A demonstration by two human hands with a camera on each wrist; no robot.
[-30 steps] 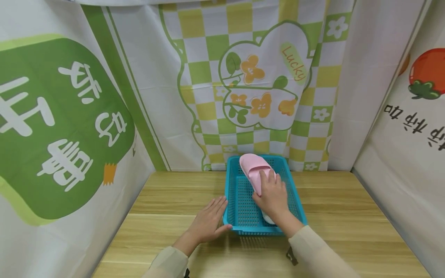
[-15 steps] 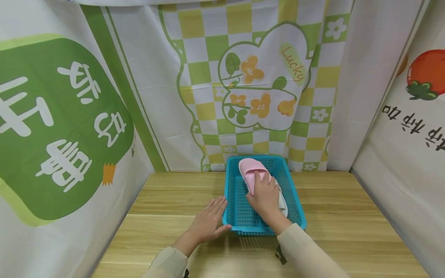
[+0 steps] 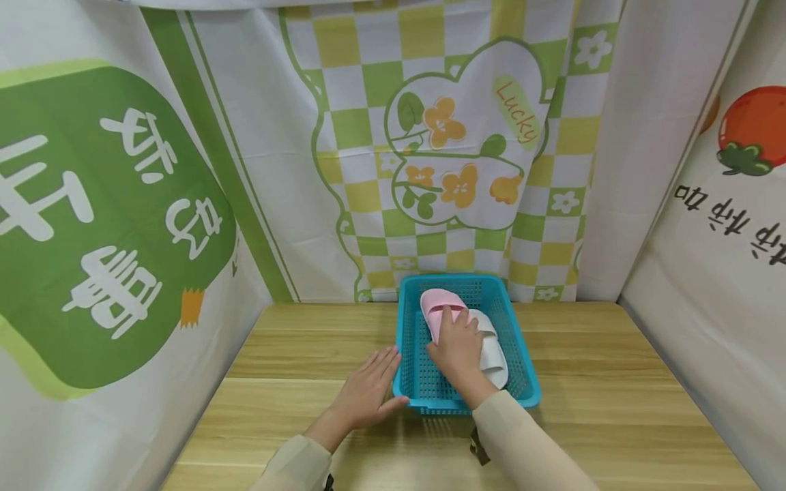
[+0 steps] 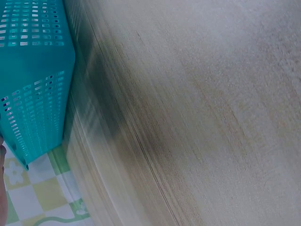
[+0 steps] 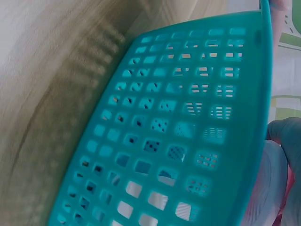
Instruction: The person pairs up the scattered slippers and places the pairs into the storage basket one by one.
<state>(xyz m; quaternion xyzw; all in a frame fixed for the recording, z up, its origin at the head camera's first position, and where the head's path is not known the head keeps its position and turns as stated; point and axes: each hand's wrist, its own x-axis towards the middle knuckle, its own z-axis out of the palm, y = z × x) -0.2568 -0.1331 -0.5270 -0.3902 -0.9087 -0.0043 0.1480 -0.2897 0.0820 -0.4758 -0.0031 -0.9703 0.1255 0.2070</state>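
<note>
My right hand [image 3: 459, 349] reaches into a blue-green plastic basket [image 3: 400, 324] and grips a pink slipper [image 3: 439, 299], covering its near part. Beside it, on the right in the basket, lies a white slipper [image 3: 494, 358], partly behind the hand. My left hand [image 3: 367, 390] rests with straight fingers against the basket's left side, thumb at the near corner. In the right wrist view the perforated basket wall [image 5: 221, 127] hides most of the inside; some pink slipper [image 5: 264, 188] shows past the rim. The left wrist view catches the outer side of the basket [image 4: 35, 68].
The basket stands on a wood-grain table [image 3: 295, 361], close to its back edge. Behind hangs a green-and-yellow checked cloth [image 3: 368, 136]. Printed cloths with white lettering on the left and a tomato [image 3: 758, 133] on the right enclose the sides.
My right hand has moved the pink slipper left and toward me, lower into the basket. The white slipper beside it has come into fuller view. The left hand stays in place.
</note>
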